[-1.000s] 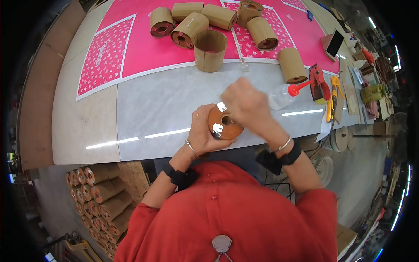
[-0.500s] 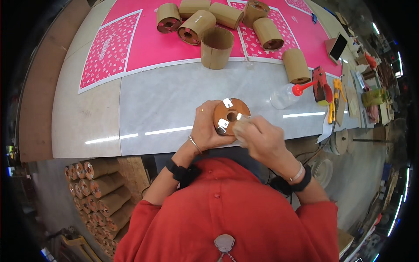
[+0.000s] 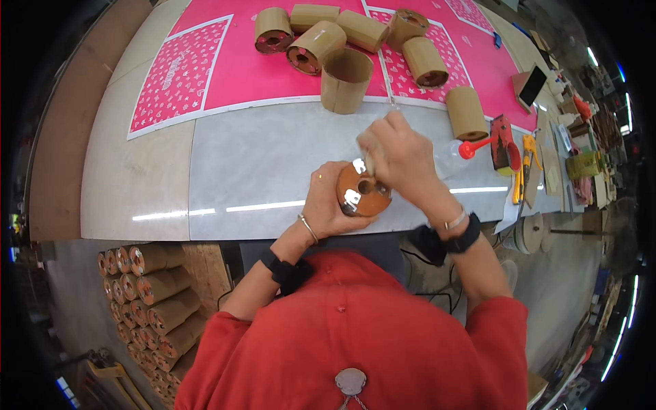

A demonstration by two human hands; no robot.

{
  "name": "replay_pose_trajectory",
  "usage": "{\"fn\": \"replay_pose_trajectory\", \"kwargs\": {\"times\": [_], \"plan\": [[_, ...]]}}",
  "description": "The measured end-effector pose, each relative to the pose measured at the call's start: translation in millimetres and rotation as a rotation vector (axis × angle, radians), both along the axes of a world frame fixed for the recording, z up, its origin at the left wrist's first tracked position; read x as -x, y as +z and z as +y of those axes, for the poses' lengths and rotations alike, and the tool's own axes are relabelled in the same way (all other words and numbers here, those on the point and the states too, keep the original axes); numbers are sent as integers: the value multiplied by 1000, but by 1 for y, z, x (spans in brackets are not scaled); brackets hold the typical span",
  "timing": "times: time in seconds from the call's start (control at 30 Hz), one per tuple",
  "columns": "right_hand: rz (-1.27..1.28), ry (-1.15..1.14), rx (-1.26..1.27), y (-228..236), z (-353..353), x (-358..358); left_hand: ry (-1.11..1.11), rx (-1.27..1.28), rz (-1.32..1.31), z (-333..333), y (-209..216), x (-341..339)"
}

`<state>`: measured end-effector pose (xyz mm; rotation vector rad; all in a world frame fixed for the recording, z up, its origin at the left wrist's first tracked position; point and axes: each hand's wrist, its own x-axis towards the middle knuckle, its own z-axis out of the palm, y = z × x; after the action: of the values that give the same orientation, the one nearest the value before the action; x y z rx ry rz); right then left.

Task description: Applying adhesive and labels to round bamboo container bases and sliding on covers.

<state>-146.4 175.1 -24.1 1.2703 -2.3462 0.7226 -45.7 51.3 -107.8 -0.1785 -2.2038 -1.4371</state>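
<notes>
My left hand [image 3: 324, 203] is wrapped round the side of a round wooden piece [image 3: 371, 203], brown-orange, with a hole in its middle and shiny white patches on its face. Whatever lies behind that face is hidden. Just over its upper right rim is my right hand [image 3: 404, 156], fingers closed and bent down. A pale, blurred thing shows at those fingers, perhaps a cloth; its kind is unclear. Beyond the hands stands an open cardboard tube [image 3: 346, 96]. Right of my right hand is a clear squeeze bottle with a red nozzle [image 3: 467, 149].
Several cardboard-wrapped rolls [image 3: 316, 46] lie on pink printed sheets [image 3: 239, 75] across the grey table [image 3: 260, 147]. At right are a red metal tool [image 3: 501, 137], yellow-handled tools [image 3: 527, 164] and a phone [image 3: 529, 87]. More rolls [image 3: 162, 283] are stacked below, left.
My right hand has moved up and away from me, from the wooden face's lower right to its upper right rim. My left hand keeps its hold, and the face is slightly turned.
</notes>
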Motion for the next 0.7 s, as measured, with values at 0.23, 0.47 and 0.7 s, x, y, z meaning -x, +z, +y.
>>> {"fn": "replay_pose_trajectory", "kwargs": {"times": [0.23,0.47,0.7], "plan": [[64,162,-58,-6,-22,-23,-78,142,58,-1,9,0],[144,383,-22,10,-17,-50,-95,291,128,-5,-34,11],[31,-120,-33,3,9,17,-6,106,-36,-1,-1,-4]]}}
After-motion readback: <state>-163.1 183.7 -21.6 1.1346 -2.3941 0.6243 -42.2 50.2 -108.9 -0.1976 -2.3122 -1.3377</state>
